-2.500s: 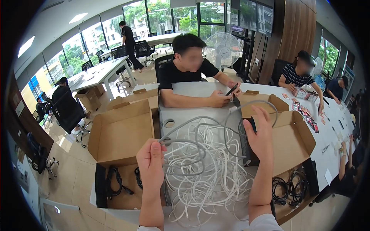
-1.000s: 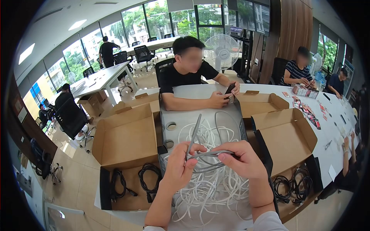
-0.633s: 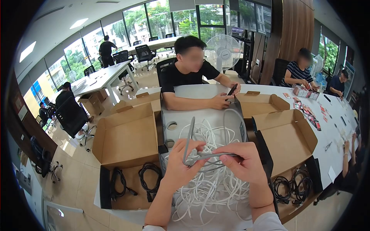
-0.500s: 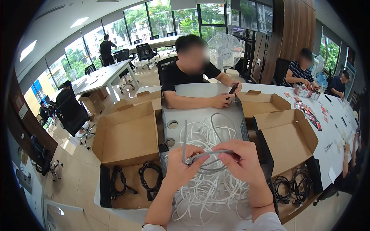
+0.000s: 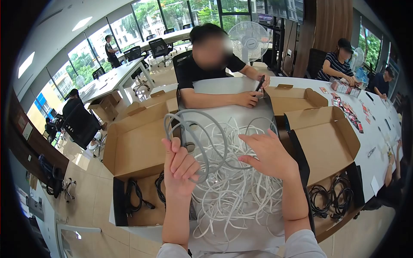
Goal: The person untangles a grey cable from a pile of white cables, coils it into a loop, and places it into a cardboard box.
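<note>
My left hand (image 5: 181, 167) is raised over the left side of the table, its fingers wrapped round a grey cable (image 5: 224, 139). Loose loops of this cable stand above the fist, and one stretch runs rightward past my right thumb. My right hand (image 5: 274, 155) is open, fingers stretched out and thumb apart, over the right part of the pile. Below both hands, a tangled heap of white cables (image 5: 241, 202) covers the white table (image 5: 215, 245).
Open cardboard boxes with black cables (image 5: 137, 198) on the left and more black cables (image 5: 330, 197) on the right flank the heap. Across the table sits a person (image 5: 208, 60) holding a dark phone (image 5: 260, 82). Red packets (image 5: 350, 116) lie at far right.
My hands have separated: the left rose and went left with the grey cable, now in wider loops. My right hand let its part go and opened. The view shifted slightly.
</note>
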The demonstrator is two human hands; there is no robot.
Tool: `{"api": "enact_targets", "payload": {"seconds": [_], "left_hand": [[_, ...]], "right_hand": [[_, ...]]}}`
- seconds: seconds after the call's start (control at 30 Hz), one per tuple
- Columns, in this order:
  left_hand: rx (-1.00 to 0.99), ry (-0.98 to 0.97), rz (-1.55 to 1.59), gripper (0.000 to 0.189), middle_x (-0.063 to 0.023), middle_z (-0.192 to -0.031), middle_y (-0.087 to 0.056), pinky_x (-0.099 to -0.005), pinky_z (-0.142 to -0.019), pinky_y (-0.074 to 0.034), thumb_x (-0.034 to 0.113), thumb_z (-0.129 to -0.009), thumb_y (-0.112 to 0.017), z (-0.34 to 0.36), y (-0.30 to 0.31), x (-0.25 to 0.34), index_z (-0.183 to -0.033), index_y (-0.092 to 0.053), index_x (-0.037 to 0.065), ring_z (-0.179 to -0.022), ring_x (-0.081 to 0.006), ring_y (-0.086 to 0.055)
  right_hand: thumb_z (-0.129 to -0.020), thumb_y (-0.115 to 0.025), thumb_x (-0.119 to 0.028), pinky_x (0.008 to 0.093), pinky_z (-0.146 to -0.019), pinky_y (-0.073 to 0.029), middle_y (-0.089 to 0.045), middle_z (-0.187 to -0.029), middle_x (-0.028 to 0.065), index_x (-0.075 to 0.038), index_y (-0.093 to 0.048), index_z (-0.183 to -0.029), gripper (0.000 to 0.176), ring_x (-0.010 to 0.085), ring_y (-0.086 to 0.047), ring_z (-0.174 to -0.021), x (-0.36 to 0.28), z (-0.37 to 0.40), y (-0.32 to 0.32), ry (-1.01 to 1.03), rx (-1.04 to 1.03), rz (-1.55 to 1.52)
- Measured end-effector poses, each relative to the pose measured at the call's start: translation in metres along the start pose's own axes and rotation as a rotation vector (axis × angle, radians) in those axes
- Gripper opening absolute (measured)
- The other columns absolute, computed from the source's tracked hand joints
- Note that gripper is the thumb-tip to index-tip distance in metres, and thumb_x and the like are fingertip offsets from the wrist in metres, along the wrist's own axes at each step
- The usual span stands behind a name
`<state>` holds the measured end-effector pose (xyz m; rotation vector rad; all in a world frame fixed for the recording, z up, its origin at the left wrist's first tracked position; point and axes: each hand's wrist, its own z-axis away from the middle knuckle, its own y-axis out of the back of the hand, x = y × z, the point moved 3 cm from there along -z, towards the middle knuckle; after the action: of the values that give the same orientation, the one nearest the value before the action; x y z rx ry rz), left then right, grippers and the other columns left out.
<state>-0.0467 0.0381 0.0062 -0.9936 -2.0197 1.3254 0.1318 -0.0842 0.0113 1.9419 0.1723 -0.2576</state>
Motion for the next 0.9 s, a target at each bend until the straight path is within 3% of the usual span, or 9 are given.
{"api": "enact_targets", "payload": {"seconds": [0.1, 0.2, 0.3, 0.4, 0.5, 0.7, 0.9], "left_hand": [[-0.011, 0.02, -0.197, 0.038, 0.0044, -0.046, -0.025, -0.0249, -0.036, -0.026, 0.038, -0.101, -0.029, 0.002, 0.001, 0.008, -0.085, -0.046, 0.009, -0.035, -0.0083, -0.023], [0.096, 0.045, -0.561, 0.036, 0.0046, -0.046, -0.023, -0.0245, -0.037, -0.02, 0.039, -0.1, -0.032, 0.003, -0.002, 0.01, -0.087, -0.046, 0.01, -0.036, -0.0086, -0.019], [0.137, 0.162, -0.589, 0.033, 0.0046, -0.049, -0.025, -0.0234, -0.04, -0.018, 0.037, -0.098, -0.034, 0.003, -0.001, 0.008, -0.092, -0.05, 0.009, -0.039, -0.0071, -0.021], [0.326, 0.113, -0.652, 0.034, 0.0045, -0.053, -0.025, -0.0228, -0.043, -0.019, 0.036, -0.099, -0.034, 0.004, -0.005, 0.0, -0.096, -0.051, 0.007, -0.042, -0.0067, -0.022], [0.337, 0.13, -0.763, 0.036, 0.0044, -0.057, -0.026, -0.0218, -0.043, -0.021, 0.037, -0.1, -0.034, 0.005, 0.001, -0.002, -0.102, -0.052, 0.006, -0.045, -0.0065, -0.025], [0.176, 0.185, -1.246, 0.03, 0.0052, -0.062, -0.038, -0.0196, -0.046, -0.024, 0.028, -0.099, -0.044, 0.011, -0.007, -0.01, -0.111, -0.053, 0.002, -0.051, -0.0045, -0.027], [0.021, 0.442, -1.364, 0.039, 0.0058, -0.066, -0.038, -0.0179, -0.052, -0.027, 0.036, -0.098, -0.045, 0.02, -0.018, -0.028, -0.104, -0.054, -0.001, -0.058, -0.0034, -0.032]], "right_hand": [[-0.082, -0.064, -0.038, 0.0402, -0.089, -0.04, -0.061, -0.107, 0.0154, -0.003, -0.053, -0.121, 0.054, 0.0304, -0.058, -0.097, 0.005, -0.002, 0.0, -0.151, -0.191, -0.043], [-0.079, -0.068, -0.031, 0.0404, -0.086, -0.04, -0.061, -0.107, 0.0154, -0.003, -0.053, -0.121, 0.052, 0.0307, -0.057, -0.098, 0.01, 0.003, 0.006, -0.177, -0.108, -0.03], [-0.075, -0.071, -0.023, 0.0398, -0.087, -0.04, -0.06, -0.109, 0.0152, -0.002, -0.052, -0.121, 0.054, 0.031, -0.056, -0.1, 0.017, 0.009, 0.01, -0.258, 0.04, 0.162], [-0.071, -0.073, -0.013, 0.0408, -0.083, -0.042, -0.059, -0.099, 0.0124, -0.002, -0.05, -0.119, 0.055, 0.0303, -0.057, -0.095, 0.01, 0.005, 0.02, -0.121, 0.214, 0.214], [-0.072, -0.065, 0.001, 0.0419, -0.09, -0.041, -0.053, -0.11, 0.0162, -0.003, -0.046, -0.125, 0.056, 0.0333, -0.052, -0.104, -0.008, -0.002, 0.025, 0.048, 0.262, -0.138], [-0.068, -0.054, 0.008, 0.0404, -0.102, -0.033, -0.034, -0.135, 0.0204, -0.006, -0.031, -0.14, 0.076, 0.0402, -0.036, -0.124, -0.029, 0.001, 0.028, 0.1, 0.171, -0.539], [-0.065, -0.065, 0.002, 0.0445, -0.112, -0.018, -0.032, -0.139, 0.0161, -0.01, -0.029, -0.142, 0.086, 0.0374, -0.032, -0.129, -0.029, -0.002, 0.024, 0.186, 0.145, -0.632]]}}
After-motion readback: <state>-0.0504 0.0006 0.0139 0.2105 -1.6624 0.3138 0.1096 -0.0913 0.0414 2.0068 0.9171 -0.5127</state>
